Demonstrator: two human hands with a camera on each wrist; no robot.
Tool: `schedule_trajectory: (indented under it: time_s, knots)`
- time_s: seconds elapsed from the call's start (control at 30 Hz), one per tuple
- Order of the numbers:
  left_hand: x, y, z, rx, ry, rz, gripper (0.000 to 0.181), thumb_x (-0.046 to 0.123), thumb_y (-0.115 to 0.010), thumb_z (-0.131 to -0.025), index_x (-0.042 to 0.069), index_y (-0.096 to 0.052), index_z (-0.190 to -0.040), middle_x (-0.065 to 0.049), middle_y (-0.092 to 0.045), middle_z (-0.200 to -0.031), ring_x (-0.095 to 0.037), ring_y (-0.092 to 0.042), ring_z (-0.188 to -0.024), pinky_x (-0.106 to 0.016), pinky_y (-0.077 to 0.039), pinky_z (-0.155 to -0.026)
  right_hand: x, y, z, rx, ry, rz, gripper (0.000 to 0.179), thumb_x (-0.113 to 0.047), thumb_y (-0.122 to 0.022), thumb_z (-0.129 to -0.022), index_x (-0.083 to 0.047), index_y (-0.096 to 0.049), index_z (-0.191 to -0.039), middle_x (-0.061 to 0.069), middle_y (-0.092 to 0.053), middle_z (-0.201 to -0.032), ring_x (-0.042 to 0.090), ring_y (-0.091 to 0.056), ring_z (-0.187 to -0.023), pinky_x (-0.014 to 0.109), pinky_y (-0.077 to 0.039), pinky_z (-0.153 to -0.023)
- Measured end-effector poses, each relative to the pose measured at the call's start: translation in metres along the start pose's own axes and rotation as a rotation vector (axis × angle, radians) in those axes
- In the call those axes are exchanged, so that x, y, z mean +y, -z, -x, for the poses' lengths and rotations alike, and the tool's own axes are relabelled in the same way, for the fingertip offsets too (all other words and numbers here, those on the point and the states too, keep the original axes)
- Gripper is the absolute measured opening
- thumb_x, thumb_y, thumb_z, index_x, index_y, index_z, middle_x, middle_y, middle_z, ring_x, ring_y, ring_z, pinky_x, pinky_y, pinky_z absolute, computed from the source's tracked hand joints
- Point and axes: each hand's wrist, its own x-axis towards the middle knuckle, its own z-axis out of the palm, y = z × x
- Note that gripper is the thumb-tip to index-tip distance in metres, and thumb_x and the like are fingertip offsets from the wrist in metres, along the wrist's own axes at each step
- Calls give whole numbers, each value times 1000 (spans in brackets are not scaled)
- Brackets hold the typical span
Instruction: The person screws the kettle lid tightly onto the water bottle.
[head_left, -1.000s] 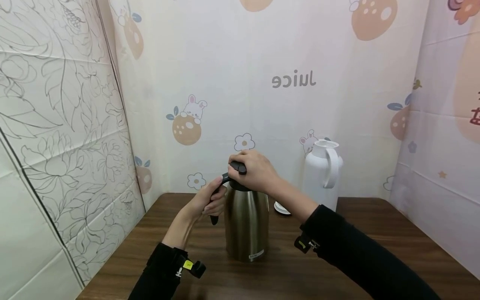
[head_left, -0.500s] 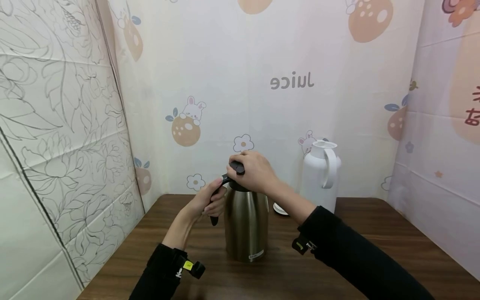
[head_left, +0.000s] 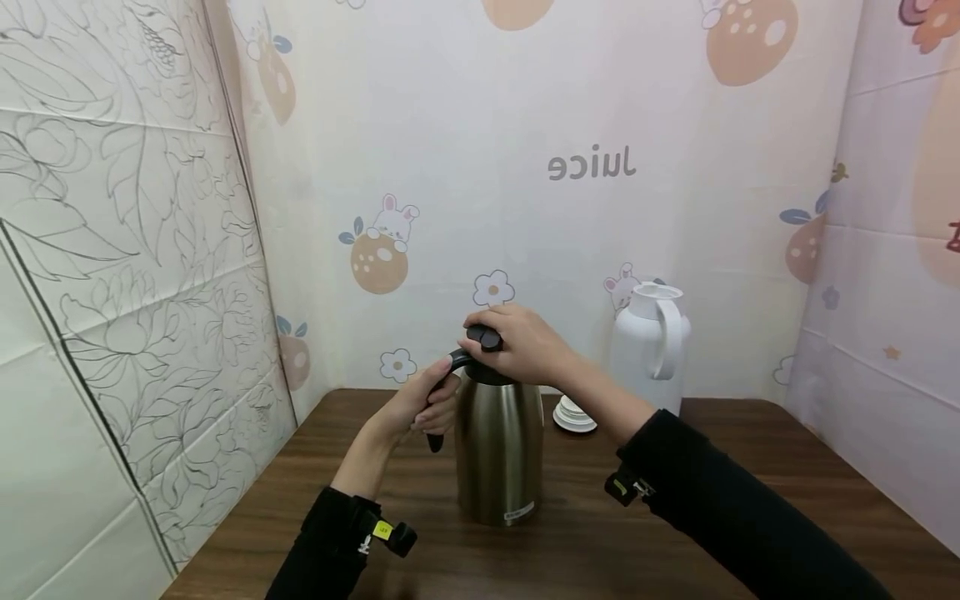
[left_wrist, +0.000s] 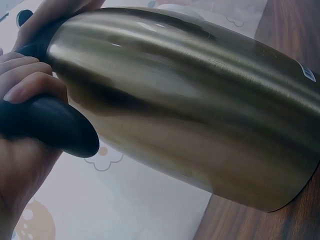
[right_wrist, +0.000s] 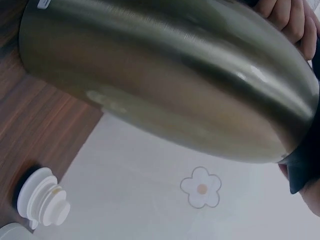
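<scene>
A steel vacuum jug (head_left: pixel 500 454) with a brownish-gold sheen stands upright on the table. My left hand (head_left: pixel 420 402) grips its black handle (left_wrist: pixel 55 125), fingers wrapped round it and the thumb at its upper end. Over the jug's mouth is a black lid (head_left: pixel 487 337), held from above by my right hand (head_left: pixel 528 343) with the fingers curled round it. In the right wrist view, the jug's body fills the upper part and hides most of that hand. A small label (left_wrist: pixel 306 71) sits low on the jug's side.
Behind and to the right stands a white jug (head_left: pixel 647 342) with a white handle and no stopper in its mouth. A white stopper (right_wrist: pixel 46 200) lies on the wooden table (head_left: pixel 712 475) beside it. Printed cloth walls (head_left: pixel 450 125) enclose the table's back and sides.
Both hands keep their hold on handle and lid. The lid's top appears turned slightly under my right hand. The jug stays in place while the head view shifts a little.
</scene>
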Motion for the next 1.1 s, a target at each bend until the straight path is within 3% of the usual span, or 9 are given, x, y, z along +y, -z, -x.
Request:
schedule_trajectory:
  time_s: [0.33, 0.6, 0.9, 1.1]
  knots:
    - [-5, 1, -2, -31, -18, 30, 55, 50, -27, -116, 22, -39, -71, 13, -38, -48, -8, -25, -35, -32, -14, -39, 15, 8, 7, -65, 84, -111, 42, -36, -75, -99, -12, -70, -133, 5, -72, -118, 20, -68, -108, 43, -55, -94]
    - [-4, 1, 0, -24, -22, 27, 55, 49, -25, -117, 23, -39, -71, 13, -38, -48, -6, -28, -36, -31, -15, -40, 20, 11, 10, -120, 99, -172, 65, -66, -49, -105, -17, -62, -146, 4, -67, -133, 19, -63, -118, 45, -50, -100]
    - [-2, 2, -2, -26, -29, 24, 55, 49, -24, -117, 24, -39, -71, 14, -38, -48, -8, -24, -36, -30, -16, -40, 18, 18, 8, -152, 160, -210, 56, -53, -42, -112, -18, -56, -152, 1, -63, -145, 21, -58, -132, 51, -44, -110]
    - [-3, 3, -2, -34, -34, 42, 55, 51, -25, -116, 23, -39, -71, 13, -37, -48, -8, -23, -35, -29, -15, -39, 14, 19, 7, -162, 195, -194, 53, -54, -38, -113, -20, -61, -146, -4, -64, -136, 17, -59, -122, 46, -44, -105]
